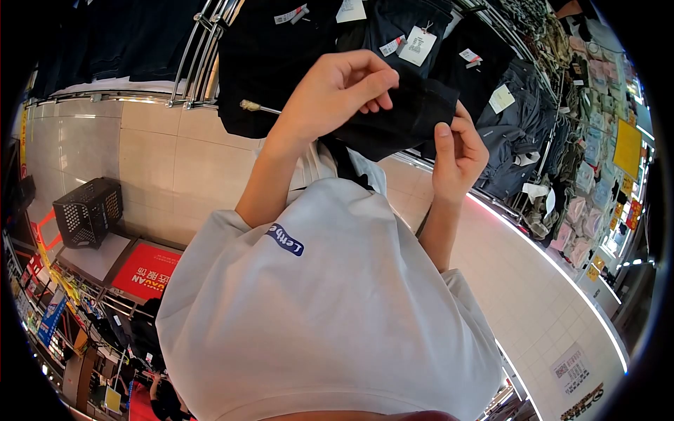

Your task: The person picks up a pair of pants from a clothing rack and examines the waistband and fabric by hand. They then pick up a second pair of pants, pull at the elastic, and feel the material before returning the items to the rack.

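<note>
- Your left hand [344, 91] arches over the black fabric garment [393, 125], fingers curled; whether they grip is unclear.
- Your right hand [458, 153], raised, pinches its edge; cloth lies between both hands' fingers.
- White paper tag [419, 46]: beyond your fingers.

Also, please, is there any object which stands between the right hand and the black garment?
Nothing visible stands between them: the right hand pinches the edge of the black garment directly. The left hand, with curled fingers, is over the garment's other side, not in between.
</note>
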The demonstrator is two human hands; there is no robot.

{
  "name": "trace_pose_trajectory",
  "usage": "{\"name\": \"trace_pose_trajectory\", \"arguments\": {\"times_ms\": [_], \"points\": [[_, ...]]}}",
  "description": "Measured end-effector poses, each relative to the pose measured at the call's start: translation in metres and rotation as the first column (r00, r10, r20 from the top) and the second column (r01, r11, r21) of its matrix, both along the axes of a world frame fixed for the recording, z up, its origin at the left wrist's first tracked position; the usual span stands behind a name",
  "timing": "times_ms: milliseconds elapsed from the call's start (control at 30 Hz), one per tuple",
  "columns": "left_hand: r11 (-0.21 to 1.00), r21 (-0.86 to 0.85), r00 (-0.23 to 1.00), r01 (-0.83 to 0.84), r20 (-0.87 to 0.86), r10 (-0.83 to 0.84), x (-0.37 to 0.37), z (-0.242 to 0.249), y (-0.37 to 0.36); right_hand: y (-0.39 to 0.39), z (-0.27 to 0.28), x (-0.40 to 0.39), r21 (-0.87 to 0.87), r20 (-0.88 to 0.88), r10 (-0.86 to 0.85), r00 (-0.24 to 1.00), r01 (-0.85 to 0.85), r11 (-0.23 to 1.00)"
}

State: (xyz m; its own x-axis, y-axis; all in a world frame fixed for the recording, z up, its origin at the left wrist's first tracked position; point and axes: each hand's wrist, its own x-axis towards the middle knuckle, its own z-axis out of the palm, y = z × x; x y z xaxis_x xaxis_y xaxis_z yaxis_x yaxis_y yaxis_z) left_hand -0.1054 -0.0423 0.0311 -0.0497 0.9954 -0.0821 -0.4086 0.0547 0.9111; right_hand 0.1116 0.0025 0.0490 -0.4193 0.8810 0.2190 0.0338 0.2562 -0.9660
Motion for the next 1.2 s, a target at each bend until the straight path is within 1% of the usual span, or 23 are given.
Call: {"name": "trace_pose_trajectory", "arguments": {"times_ms": [67, 100, 133, 200, 300, 400, 500, 600, 800, 867, 1200], "points": [[0.993, -0.006, 0.988, 0.116, -0.106, -0.116, 0.004, 0.007, 0.0, 0.001, 0.001, -0.001, -0.002, -0.008, 0.024, 1.0, -0.024, 1.0], [0.989, 0.015, 0.985, 0.144, -0.103, -0.142, 0.011, 0.005, 0.0, 0.0, 0.001, -0.002, -0.003, -0.014, 0.044, 0.999, -0.044, 0.999], [0.984, 0.02, 0.967, 0.179, -0.186, -0.172, 0.017, 0.001, 0.002, -0.001, 0.001, -0.004, -0.003, -0.021, 0.064, 0.998, -0.065, 0.998], [0.985, 0.009, 0.94, 0.174, -0.299, -0.164, 0.023, 0.002, 0.002, -0.002, 0.003, -0.005, -0.003, -0.022, 0.09, 0.996, -0.09, 0.996], [0.988, 0.02, 0.975, 0.151, -0.166, -0.146, 0.024, 0.001, 0.004, -0.001, 0.005, -0.004, 0.01, -0.009, 0.105, 0.994, -0.105, 0.994], [0.988, 0.008, 0.977, 0.155, -0.148, -0.152, 0.021, 0.001, 0.004, 0.0, 0.004, -0.003, 0.037, -0.009, 0.114, 0.993, -0.114, 0.993], [0.988, 0.04, 0.985, 0.147, -0.099, -0.143, 0.02, 0.001, 0.003, -0.001, 0.003, -0.004, 0.042, -0.023, 0.1, 0.995, -0.099, 0.994], [0.99, 0.037, 0.986, 0.136, -0.097, -0.132, 0.017, 0.003, 0.002, -0.002, 0.002, -0.003, 0.026, -0.032, 0.082, 0.996, -0.081, 0.996], [0.993, 0.03, 0.982, 0.116, -0.154, -0.11, 0.014, 0.002, 0.002, 0.0, -0.001, -0.002, 0.029, -0.05, 0.071, 0.996, -0.07, 0.997], [0.992, 0.034, 0.982, 0.121, -0.153, -0.115, 0.013, 0.0, 0.002, -0.001, 0.0, -0.003, 0.028, -0.027, 0.059, 0.998, -0.058, 0.998], [0.986, 0.049, 0.978, 0.161, -0.143, -0.152, 0.008, -0.003, 0.0, 0.0, -0.002, -0.001, 0.008, -0.039, 0.04, 0.998, -0.04, 0.999]]}}
